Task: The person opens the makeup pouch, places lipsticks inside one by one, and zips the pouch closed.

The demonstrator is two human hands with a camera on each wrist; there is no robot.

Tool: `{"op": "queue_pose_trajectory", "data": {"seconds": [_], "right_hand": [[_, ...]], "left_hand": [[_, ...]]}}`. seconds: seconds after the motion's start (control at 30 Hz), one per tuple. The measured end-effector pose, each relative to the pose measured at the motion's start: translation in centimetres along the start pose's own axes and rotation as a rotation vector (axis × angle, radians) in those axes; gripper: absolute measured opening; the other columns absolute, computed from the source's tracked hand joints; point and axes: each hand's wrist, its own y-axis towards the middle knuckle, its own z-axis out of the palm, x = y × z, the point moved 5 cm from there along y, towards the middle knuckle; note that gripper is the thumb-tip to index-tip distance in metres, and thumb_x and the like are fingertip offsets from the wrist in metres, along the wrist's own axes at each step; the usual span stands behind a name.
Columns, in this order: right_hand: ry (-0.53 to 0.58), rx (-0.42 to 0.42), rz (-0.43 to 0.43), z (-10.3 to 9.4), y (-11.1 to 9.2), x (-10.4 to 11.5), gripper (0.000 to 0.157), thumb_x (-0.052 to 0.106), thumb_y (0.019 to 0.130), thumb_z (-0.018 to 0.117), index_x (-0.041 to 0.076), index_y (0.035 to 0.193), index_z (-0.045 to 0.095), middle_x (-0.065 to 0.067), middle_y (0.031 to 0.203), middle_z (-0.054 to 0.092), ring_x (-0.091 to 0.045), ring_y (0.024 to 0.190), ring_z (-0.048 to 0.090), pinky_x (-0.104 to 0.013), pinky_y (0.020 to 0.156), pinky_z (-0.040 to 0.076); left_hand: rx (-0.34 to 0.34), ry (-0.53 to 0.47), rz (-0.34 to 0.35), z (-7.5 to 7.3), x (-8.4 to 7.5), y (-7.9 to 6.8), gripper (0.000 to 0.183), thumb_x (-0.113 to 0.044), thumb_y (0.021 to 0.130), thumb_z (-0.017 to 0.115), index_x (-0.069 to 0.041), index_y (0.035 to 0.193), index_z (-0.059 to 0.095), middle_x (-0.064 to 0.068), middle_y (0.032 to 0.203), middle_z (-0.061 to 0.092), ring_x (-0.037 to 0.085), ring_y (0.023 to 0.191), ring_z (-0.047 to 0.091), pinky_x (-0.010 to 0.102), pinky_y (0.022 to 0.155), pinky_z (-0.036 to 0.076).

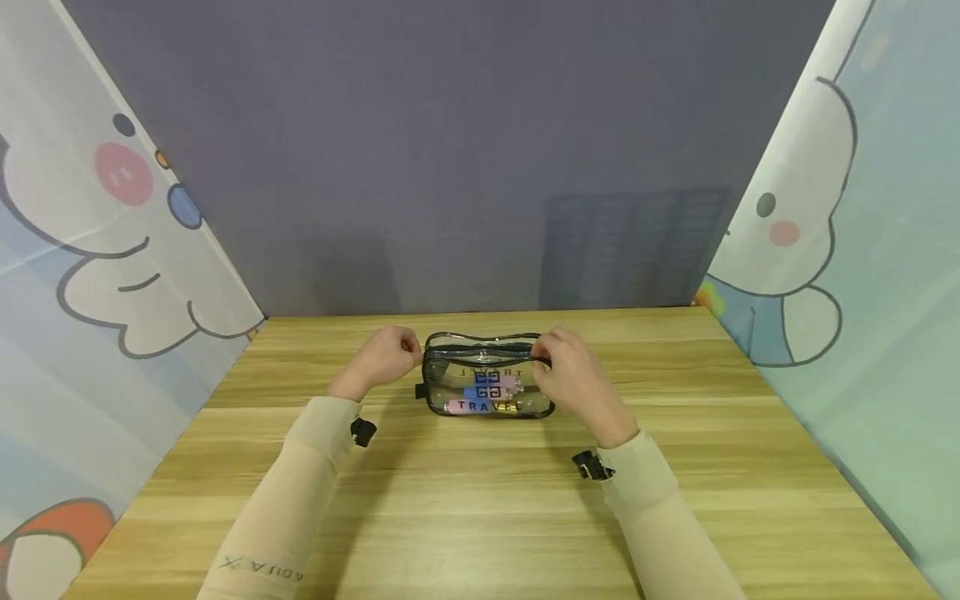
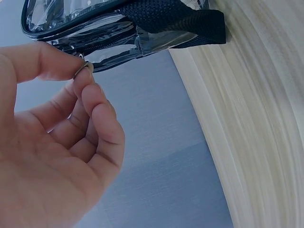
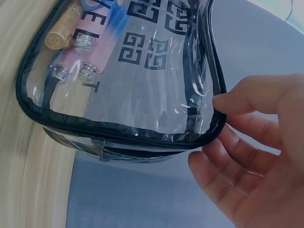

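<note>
A clear travel pouch (image 1: 454,380) with black edging and the word TRAVEL on its front stands on the wooden table. Inside it lie several small tubes (image 3: 97,50), pink and blue, along with a gold one (image 3: 59,35). At the pouch's left end, the left hand (image 1: 384,358) pinches the metal zipper pull (image 2: 82,69) between thumb and forefinger; its other fingers curl loosely. The right hand (image 1: 576,379) holds the upper right corner, thumb on the front edge and fingers behind. In the head view the zipper's closure is too small to judge.
The wooden table (image 1: 465,508) reaches back to a grey partition (image 1: 450,167). Cartoon-printed curtains (image 1: 795,250) flank both sides. A black fabric loop (image 2: 211,28) sticks out from the pouch's left end. Black devices (image 1: 592,465) are strapped at both wrists.
</note>
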Motion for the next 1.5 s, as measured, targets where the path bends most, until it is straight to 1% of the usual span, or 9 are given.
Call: {"op": "queue_pose_trajectory", "data": {"seconds": [0.07, 0.23, 0.43, 0.57, 0.7, 0.93, 1.2, 1.33, 1.5], "right_hand": [[-0.016, -0.011, -0.006, -0.1, 0.0, 0.2, 0.012, 0.005, 0.088, 0.071, 0.002, 0.099, 0.071, -0.007, 0.096, 0.064, -0.025, 0.09, 0.061, -0.041, 0.079, 0.054], [-0.102, -0.034, -0.061, 0.0, 0.0, 1.5, 0.009, 0.012, 0.091, 0.07, 0.006, 0.097, 0.073, -0.003, 0.093, 0.063, -0.025, 0.087, 0.058, -0.04, 0.076, 0.052], [-0.183, -0.043, -0.12, 0.8, 0.4, 3.2, 0.006, 0.013, 0.09, 0.071, 0.009, 0.093, 0.074, -0.003, 0.092, 0.064, -0.024, 0.086, 0.057, -0.04, 0.079, 0.05], [-0.21, -0.027, -0.153, 1.5, 0.8, 4.0, 0.004, 0.013, 0.089, 0.071, 0.011, 0.09, 0.073, -0.003, 0.092, 0.064, -0.023, 0.084, 0.057, -0.039, 0.08, 0.05], [-0.207, -0.013, -0.172, 2.2, 1.3, 4.8, 0.003, 0.012, 0.09, 0.07, 0.011, 0.088, 0.072, -0.002, 0.09, 0.063, -0.023, 0.081, 0.055, -0.039, 0.078, 0.049], [-0.196, -0.03, -0.204, 2.9, 1.9, 5.4, 0.003, 0.011, 0.089, 0.071, 0.01, 0.088, 0.073, -0.003, 0.088, 0.063, -0.022, 0.078, 0.054, -0.038, 0.073, 0.047], [-0.212, 0.023, -0.198, 3.9, 2.6, 6.5, 0.006, 0.013, 0.091, 0.07, 0.01, 0.095, 0.074, -0.003, 0.092, 0.065, -0.023, 0.083, 0.058, -0.038, 0.077, 0.05], [-0.209, 0.031, -0.2, 4.3, 3.0, 7.1, 0.006, 0.012, 0.091, 0.072, 0.009, 0.095, 0.075, -0.004, 0.093, 0.065, -0.024, 0.085, 0.058, -0.039, 0.081, 0.05], [-0.205, 0.025, -0.211, 5.0, 3.3, 7.5, 0.005, 0.011, 0.091, 0.071, 0.009, 0.094, 0.074, -0.004, 0.092, 0.066, -0.023, 0.085, 0.059, -0.038, 0.084, 0.05]], "left_hand": [[0.001, -0.019, -0.005, 0.1, 0.0, 0.0, 0.011, -0.013, 0.095, 0.06, -0.008, 0.088, 0.067, 0.006, 0.082, 0.062, 0.021, 0.069, 0.053, 0.038, 0.07, 0.045], [-0.004, -0.038, -0.01, 0.3, 0.1, 0.1, 0.011, -0.013, 0.095, 0.06, -0.009, 0.087, 0.067, 0.006, 0.081, 0.062, 0.021, 0.067, 0.053, 0.038, 0.069, 0.044], [-0.024, -0.028, 0.009, 0.1, 0.0, 0.1, 0.011, -0.012, 0.094, 0.06, -0.009, 0.086, 0.067, 0.005, 0.081, 0.063, 0.021, 0.068, 0.053, 0.038, 0.069, 0.045], [-0.031, -0.025, 0.02, 0.0, -0.1, 0.1, 0.01, -0.011, 0.093, 0.061, -0.008, 0.086, 0.068, 0.005, 0.08, 0.063, 0.02, 0.068, 0.054, 0.037, 0.069, 0.045], [-0.026, -0.028, 0.011, 0.0, -0.1, 0.1, 0.01, -0.01, 0.094, 0.061, -0.007, 0.087, 0.068, 0.005, 0.08, 0.062, 0.021, 0.068, 0.054, 0.037, 0.068, 0.045], [-0.025, -0.038, -0.002, 0.0, -0.1, 0.2, 0.011, -0.011, 0.095, 0.06, -0.008, 0.087, 0.067, 0.006, 0.079, 0.062, 0.021, 0.066, 0.053, 0.037, 0.066, 0.044], [-0.023, -0.029, 0.002, -0.1, -0.1, 0.0, 0.012, -0.011, 0.095, 0.059, -0.008, 0.087, 0.068, 0.006, 0.08, 0.062, 0.021, 0.067, 0.053, 0.038, 0.067, 0.044], [-0.024, -0.025, 0.009, -0.1, -0.2, 0.0, 0.013, -0.01, 0.095, 0.059, -0.007, 0.087, 0.068, 0.006, 0.08, 0.062, 0.021, 0.067, 0.053, 0.038, 0.067, 0.044], [-0.014, -0.031, -0.015, 0.0, 0.0, -0.1, 0.012, -0.01, 0.096, 0.06, -0.008, 0.087, 0.067, 0.006, 0.08, 0.062, 0.021, 0.066, 0.053, 0.037, 0.066, 0.044]]}}
